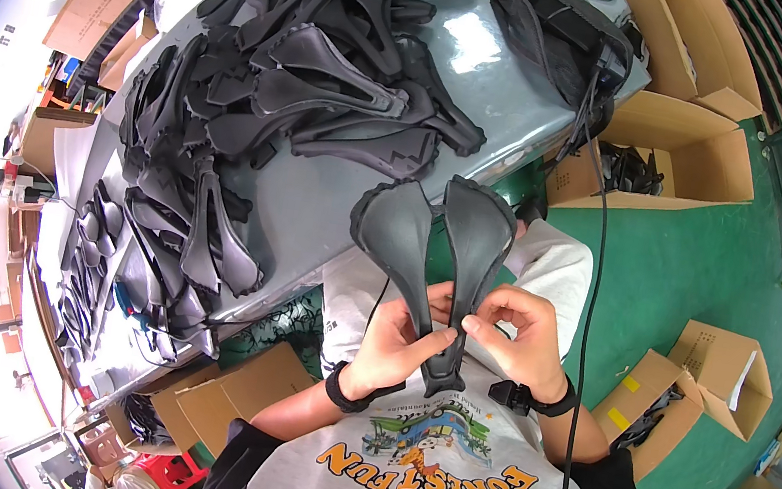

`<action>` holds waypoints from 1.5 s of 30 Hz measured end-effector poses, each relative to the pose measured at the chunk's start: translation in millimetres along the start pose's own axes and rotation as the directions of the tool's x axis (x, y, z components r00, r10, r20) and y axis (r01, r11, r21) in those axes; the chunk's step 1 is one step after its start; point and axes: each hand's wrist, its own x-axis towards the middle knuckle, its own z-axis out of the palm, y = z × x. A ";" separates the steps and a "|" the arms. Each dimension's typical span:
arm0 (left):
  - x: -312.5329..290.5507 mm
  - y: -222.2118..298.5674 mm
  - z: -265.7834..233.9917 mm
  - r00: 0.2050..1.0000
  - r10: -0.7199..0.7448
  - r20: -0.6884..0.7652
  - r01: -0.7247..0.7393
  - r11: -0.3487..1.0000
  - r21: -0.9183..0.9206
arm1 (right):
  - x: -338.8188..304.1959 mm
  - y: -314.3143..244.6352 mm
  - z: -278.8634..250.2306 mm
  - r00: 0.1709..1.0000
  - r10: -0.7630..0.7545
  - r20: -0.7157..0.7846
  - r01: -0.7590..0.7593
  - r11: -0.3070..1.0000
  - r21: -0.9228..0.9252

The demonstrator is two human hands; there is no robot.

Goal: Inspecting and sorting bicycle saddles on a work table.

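Note:
A black bicycle saddle cover (479,237) with a long central split and a ragged outer rim is held up before my shirt. Its two wide lobes point away from me, and the narrow nose points toward me. My left hand (396,347) is closed round the nose from the left, thumb lying on top. On the other side, my right hand (524,335) pinches the right-hand part just above the nose between thumb and fingers. Many similar black saddle covers (335,79) lie heaped on the grey table (290,209) ahead and to the left.
A black bag (562,47) sits at the table's far right corner. Cardboard boxes stand on the green floor to the right, one box (703,155) with black parts inside. A black cable (581,374) hangs down at my right. Another person (127,488) is at lower left near a red stool (170,473).

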 end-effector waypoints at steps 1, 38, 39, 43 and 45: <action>0.0 0.1 -0.2 1.000 0.000 -0.001 0.000 1.000 -0.001 | -0.4 -3.5 -1.4 0.998 0.037 0.047 -0.033 0.996 -0.087; -1.1 -12.7 -5.9 0.998 0.043 -0.044 -0.039 0.995 0.091 | -1.6 -6.1 -2.1 0.984 0.092 0.152 -0.035 0.939 -0.342; -1.1 -12.8 -5.3 0.997 0.048 -0.063 -0.040 0.990 0.134 | -1.4 -7.5 -1.8 0.984 0.093 0.152 -0.036 0.939 -0.343; -1.3 -13.1 -6.2 0.998 0.051 -0.045 -0.042 0.984 0.173 | -1.2 -5.4 -4.3 0.981 0.087 0.173 -0.012 0.920 -0.391; -1.0 -13.8 -6.8 0.997 0.059 -0.045 -0.052 0.988 0.144 | -1.1 -4.4 -5.0 0.982 0.085 0.170 -0.012 0.922 -0.388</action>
